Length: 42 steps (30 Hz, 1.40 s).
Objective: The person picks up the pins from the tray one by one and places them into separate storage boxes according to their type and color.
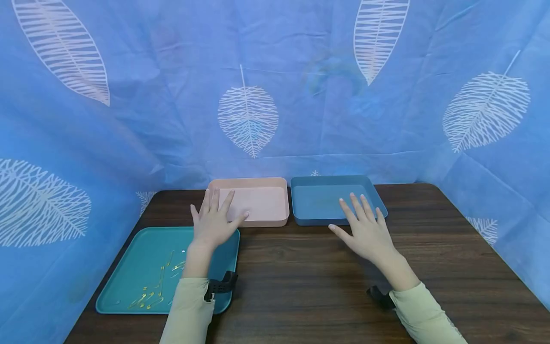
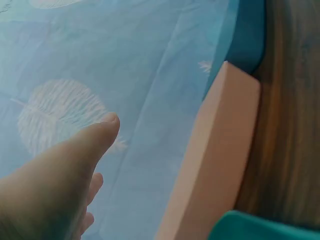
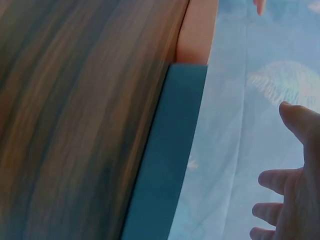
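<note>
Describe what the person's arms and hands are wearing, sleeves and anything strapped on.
Both arms wear long pale green sleeves that end at the wrist. The left hand and right hand are bare: no gloves and no rings visible on the fingers. A black strap mount sits at the left cuff, and a similar black mount shows at the right cuff.

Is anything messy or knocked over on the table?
Nothing is knocked over. The pink tray and blue tray sit upright, side by side. The only untidy bit is the small gold pins, scattered loosely across the teal tray. Both hands, left hand and right hand, hold nothing.
</note>
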Each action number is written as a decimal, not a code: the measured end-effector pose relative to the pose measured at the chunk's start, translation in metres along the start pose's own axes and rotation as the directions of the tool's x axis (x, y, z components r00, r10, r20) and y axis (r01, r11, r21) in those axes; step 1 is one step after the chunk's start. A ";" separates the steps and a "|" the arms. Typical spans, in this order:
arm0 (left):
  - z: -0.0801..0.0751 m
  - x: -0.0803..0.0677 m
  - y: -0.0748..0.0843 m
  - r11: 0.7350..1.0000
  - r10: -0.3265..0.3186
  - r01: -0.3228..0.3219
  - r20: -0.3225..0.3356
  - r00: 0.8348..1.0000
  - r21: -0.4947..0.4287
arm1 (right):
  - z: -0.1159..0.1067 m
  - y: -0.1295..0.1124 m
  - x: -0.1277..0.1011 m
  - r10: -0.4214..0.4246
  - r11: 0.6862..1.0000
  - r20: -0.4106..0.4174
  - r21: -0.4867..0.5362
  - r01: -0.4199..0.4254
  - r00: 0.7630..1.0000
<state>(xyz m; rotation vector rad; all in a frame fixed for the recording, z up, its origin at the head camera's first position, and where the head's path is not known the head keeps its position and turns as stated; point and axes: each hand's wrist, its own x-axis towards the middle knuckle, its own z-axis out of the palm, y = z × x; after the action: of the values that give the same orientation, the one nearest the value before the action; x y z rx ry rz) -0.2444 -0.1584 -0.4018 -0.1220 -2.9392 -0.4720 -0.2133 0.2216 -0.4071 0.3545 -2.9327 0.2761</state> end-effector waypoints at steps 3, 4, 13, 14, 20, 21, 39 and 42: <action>-0.008 -0.003 -0.005 1.000 -0.013 0.013 0.000 1.000 -0.023 | -0.002 -0.011 -0.002 -0.029 1.000 -0.019 -0.007 0.029 0.999; -0.011 -0.004 -0.007 0.999 -0.016 0.016 0.000 1.000 -0.029 | -0.003 -0.015 -0.003 -0.038 0.999 -0.020 -0.010 0.038 0.999; -0.032 -0.017 -0.032 0.995 -0.078 0.076 -0.025 0.997 -0.062 | -0.007 -0.056 -0.012 -0.138 0.990 -0.055 -0.044 0.136 0.989; -0.034 -0.019 -0.036 0.995 -0.085 0.083 -0.034 0.996 -0.064 | -0.007 -0.061 -0.012 -0.150 0.988 -0.058 -0.049 0.148 0.987; -0.041 -0.028 -0.059 0.992 -0.116 0.110 -0.107 0.987 -0.065 | -0.001 -0.090 -0.020 -0.240 0.970 -0.072 -0.049 0.237 0.968; -0.042 -0.029 -0.063 0.992 -0.117 0.110 -0.118 0.986 -0.065 | 0.000 -0.095 -0.021 -0.253 0.967 -0.073 -0.044 0.251 0.965; -0.046 -0.067 -0.139 0.993 -0.117 0.112 -0.145 0.982 -0.046 | 0.033 -0.174 -0.037 -0.462 0.885 0.100 0.120 0.451 0.881; -0.044 -0.072 -0.151 0.992 -0.121 0.118 -0.103 0.987 -0.034 | 0.039 -0.184 -0.039 -0.502 0.862 0.139 0.158 0.481 0.853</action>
<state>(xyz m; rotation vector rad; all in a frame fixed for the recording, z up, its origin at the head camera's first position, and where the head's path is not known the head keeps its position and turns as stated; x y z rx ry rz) -0.1829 -0.3190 -0.4186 0.0735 -2.8484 -0.5200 -0.1355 0.0463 -0.4221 1.1826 -2.8586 0.3561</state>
